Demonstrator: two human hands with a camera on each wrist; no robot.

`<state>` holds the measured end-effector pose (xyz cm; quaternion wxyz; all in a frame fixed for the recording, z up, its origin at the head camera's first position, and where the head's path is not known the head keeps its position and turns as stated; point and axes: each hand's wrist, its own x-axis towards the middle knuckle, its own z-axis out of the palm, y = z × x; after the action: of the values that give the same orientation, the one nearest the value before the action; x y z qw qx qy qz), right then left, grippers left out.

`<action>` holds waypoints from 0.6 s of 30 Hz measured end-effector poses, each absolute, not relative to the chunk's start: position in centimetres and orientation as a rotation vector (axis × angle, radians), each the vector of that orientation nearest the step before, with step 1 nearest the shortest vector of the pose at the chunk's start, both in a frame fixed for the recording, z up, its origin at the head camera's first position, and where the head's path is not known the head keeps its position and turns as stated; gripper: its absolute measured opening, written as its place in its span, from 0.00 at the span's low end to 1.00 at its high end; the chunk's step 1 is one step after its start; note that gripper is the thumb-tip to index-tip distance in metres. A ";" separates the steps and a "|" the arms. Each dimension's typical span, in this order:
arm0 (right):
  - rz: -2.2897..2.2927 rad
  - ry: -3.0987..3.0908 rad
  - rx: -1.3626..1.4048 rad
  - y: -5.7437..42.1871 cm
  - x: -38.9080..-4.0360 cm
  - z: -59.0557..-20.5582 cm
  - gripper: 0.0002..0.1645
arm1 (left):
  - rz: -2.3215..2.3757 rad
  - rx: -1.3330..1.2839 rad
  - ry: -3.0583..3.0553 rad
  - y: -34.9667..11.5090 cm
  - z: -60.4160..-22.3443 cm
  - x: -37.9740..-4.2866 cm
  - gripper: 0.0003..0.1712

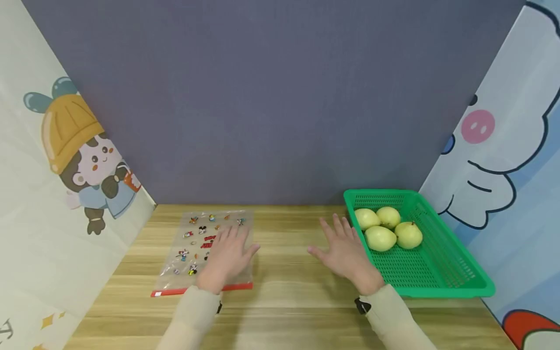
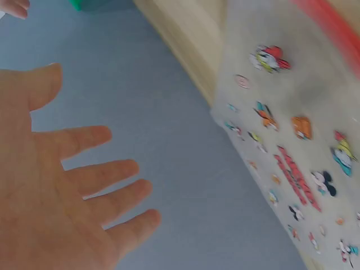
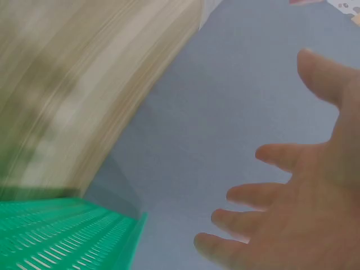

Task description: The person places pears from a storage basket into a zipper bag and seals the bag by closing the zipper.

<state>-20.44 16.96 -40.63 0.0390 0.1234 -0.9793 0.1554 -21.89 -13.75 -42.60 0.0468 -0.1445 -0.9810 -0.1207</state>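
Note:
My left hand hovers palm down over a clear zip bag with printed cartoon figures and a red slider edge. Its fingers are straight and spread, with nothing held. The left wrist view shows the same bag apart from the palm. On the other side, my right hand is spread just left of a green plastic basket and also holds nothing. Several yellow-green pears lie together in the basket's left part. The right wrist view catches the basket's slotted wall below the fingers.
Both bag and basket rest on a wood-grain table. A grey-blue panel rises along the table's far edge. Cartoon-printed sheets flank it, one on the left and one on the right.

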 end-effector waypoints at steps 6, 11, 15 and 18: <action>0.499 -3.000 0.389 16.7 -20.4 -41.3 0.53 | -0.337 -0.484 -3.009 -15.3 -43.4 -21.5 0.38; 0.510 -3.027 0.415 16.3 -20.4 -41.5 0.54 | -0.251 -0.591 -2.984 -17.1 -44.2 -21.4 0.33; 0.495 -3.013 0.423 16.2 -20.5 -41.6 0.53 | -0.196 -0.636 -2.914 -18.2 -44.7 -21.6 0.29; 0.508 -2.997 0.432 16.1 -20.6 -41.7 0.52 | -0.186 -0.644 -2.885 -18.6 -44.8 -21.6 0.27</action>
<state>-20.56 16.11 -41.67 0.0356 0.1406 -0.9755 0.1654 -21.63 -18.63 -44.77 0.0899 -0.2165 -0.9701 -0.0624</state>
